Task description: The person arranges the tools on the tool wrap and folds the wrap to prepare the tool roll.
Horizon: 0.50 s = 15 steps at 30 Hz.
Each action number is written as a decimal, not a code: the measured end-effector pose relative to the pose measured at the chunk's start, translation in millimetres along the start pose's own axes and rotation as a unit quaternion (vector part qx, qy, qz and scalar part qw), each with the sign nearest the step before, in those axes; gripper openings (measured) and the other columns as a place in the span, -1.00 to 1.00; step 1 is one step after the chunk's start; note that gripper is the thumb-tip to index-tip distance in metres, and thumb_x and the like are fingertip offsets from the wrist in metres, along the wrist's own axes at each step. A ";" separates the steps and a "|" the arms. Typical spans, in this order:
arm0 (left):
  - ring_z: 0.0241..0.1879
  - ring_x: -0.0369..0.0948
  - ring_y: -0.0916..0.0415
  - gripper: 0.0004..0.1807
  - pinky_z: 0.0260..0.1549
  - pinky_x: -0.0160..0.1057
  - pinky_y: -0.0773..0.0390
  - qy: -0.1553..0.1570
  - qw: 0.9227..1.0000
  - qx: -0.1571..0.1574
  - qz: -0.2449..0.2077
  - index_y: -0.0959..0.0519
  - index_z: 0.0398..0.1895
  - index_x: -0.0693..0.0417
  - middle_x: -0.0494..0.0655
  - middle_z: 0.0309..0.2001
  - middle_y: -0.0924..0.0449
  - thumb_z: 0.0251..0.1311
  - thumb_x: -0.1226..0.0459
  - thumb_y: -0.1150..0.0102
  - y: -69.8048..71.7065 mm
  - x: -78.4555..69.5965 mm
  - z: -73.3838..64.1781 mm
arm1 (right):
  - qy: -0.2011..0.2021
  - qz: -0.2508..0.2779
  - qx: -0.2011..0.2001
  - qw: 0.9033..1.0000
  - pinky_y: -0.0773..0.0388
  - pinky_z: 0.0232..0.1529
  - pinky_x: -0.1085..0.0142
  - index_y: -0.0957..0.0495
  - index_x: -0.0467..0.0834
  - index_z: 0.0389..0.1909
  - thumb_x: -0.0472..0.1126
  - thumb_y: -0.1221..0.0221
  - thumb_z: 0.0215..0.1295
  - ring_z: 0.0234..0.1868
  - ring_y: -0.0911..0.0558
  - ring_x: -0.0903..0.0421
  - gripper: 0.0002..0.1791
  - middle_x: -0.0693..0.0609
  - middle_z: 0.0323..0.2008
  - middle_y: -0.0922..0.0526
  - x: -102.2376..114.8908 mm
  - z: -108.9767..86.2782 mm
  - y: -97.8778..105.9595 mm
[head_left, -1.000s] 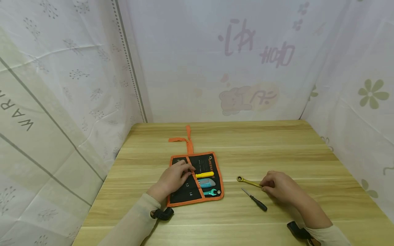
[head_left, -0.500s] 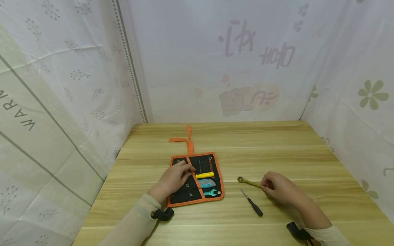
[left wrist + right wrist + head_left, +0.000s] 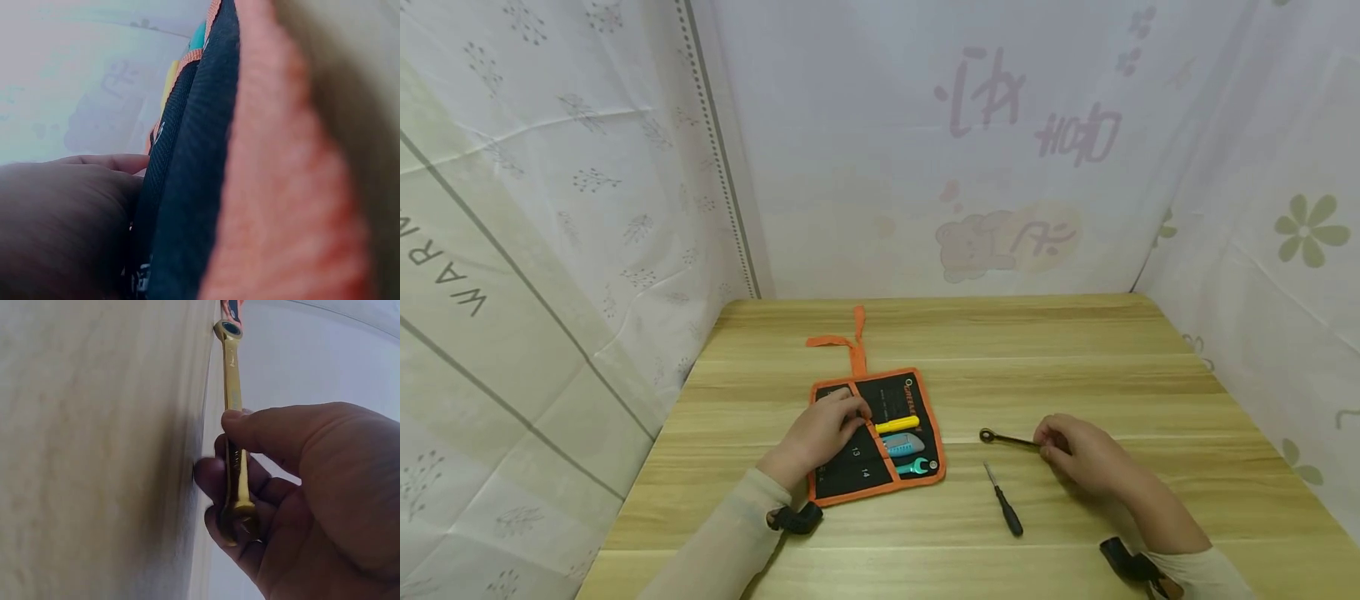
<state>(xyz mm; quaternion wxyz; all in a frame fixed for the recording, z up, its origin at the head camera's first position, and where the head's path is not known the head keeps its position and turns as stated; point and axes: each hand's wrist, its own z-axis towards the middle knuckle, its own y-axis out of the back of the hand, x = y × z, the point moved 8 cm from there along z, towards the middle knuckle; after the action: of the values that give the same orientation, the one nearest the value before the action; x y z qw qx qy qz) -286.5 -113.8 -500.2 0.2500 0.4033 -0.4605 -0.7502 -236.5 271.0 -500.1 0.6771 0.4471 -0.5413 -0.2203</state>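
Note:
Between the thumb and fingers of my right hand [image 3: 1078, 454] is a gold ratcheting combination wrench [image 3: 232, 381]. Its ring end points toward the pouch; the open end lies inside the curled fingers in the right wrist view. My left hand [image 3: 820, 437] pinches the orange-trimmed pocket edge of a black tool pouch [image 3: 842, 483], hiding part of its left side. From the pouch's pockets stick out a yellow handle [image 3: 898, 424], a blue utility knife [image 3: 902, 445] and a green open-end wrench [image 3: 913, 467]. A screwdriver [image 3: 1007, 509] with a black handle lies on the table near the right hand.
The pouch's orange tie straps [image 3: 857, 354] stretch toward the back of the wooden table [image 3: 1037, 350]. Printed curtains [image 3: 850, 167] enclose the table at the back and both sides. A dark wrist camera [image 3: 797, 518] sits at the left sleeve, another at the right.
The screwdriver has rolled left and toward the front, turning more upright in the view. The pouch has shifted slightly left. My right hand keeps its grip on the wrench, which has turned slightly.

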 end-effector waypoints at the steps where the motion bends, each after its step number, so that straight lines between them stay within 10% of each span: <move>1: -0.33 -0.36 -0.46 -0.84 -0.33 -0.30 -0.56 -0.001 1.000 -0.002 0.003 -0.67 -0.15 -0.27 -0.38 -0.25 -0.47 0.40 0.27 -0.37 0.1 -0.4 0.2 | 0.000 0.003 -0.001 1.000 -0.47 -0.33 0.30 -0.60 0.01 -0.15 -0.31 -0.30 0.45 -0.34 -0.47 0.24 -0.86 0.21 -0.35 -0.52 -0.3 0.5 0.6; 15: -0.30 -0.34 -0.50 -0.84 -0.32 -0.29 -0.58 -0.014 1.000 -0.016 0.021 -0.64 -0.20 -0.25 -0.36 -0.23 -0.52 0.37 0.26 -0.40 1.6 -4.9 -0.7 | 0.010 0.031 -0.005 0.999 -0.47 -0.35 0.29 -0.63 -0.03 -0.18 -0.34 -0.35 0.37 -0.36 -0.48 0.20 -0.85 0.18 -0.38 -0.54 2.2 10.5 2.2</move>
<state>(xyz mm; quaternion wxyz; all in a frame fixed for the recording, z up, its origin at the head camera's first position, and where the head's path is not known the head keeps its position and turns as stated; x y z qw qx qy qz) -283.2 -111.2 -497.1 0.2653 0.3787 -0.4601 -0.7580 -246.0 266.5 -496.9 0.6916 0.4288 -0.5466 -0.1976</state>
